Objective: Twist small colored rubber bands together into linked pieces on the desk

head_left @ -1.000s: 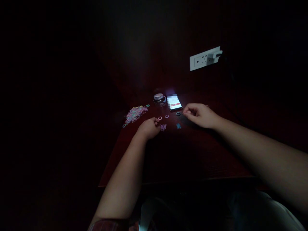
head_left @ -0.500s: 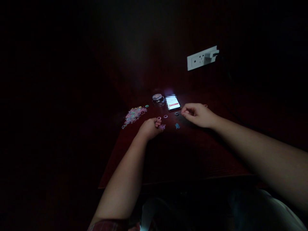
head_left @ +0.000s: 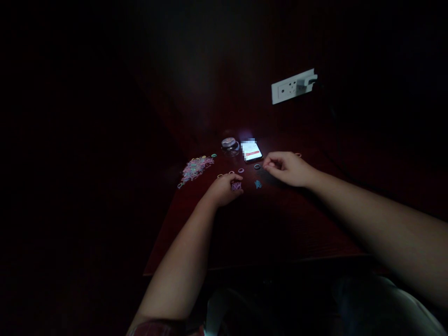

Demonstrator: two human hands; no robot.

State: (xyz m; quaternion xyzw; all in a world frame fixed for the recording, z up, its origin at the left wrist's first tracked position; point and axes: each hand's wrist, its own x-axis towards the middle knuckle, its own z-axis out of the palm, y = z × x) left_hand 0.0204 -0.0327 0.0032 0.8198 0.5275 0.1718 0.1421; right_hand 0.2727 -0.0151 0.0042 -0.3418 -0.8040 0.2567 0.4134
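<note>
My left hand (head_left: 224, 190) rests on the dark red table with its fingers apart around a small heap of purple elastic bands (head_left: 236, 185). My right hand (head_left: 285, 168) is closed, thumb and fingertips together; what they hold, if anything, is too small to make out. Just left of its fingertips lies a dark grey-blue band (head_left: 257, 166), and nearer me a small bunch of blue bands (head_left: 258, 184). A single purple band (head_left: 241, 171) lies beyond my left fingers, beside a pale pink band (head_left: 231, 173) and a yellowish one (head_left: 220, 176).
A large pile of mixed pastel bands (head_left: 196, 169) is at the table's left edge. A clear round jar (head_left: 230, 145) stands by a lit phone (head_left: 252, 150) at the back. An orange-red band (head_left: 298, 155) lies behind my right hand. A wall socket (head_left: 293, 86) holds a plug.
My left hand has shifted slightly right and its curled fingers have spread around the purple bands. A yellowish band now shows behind it. My right hand stays nearly still.
</note>
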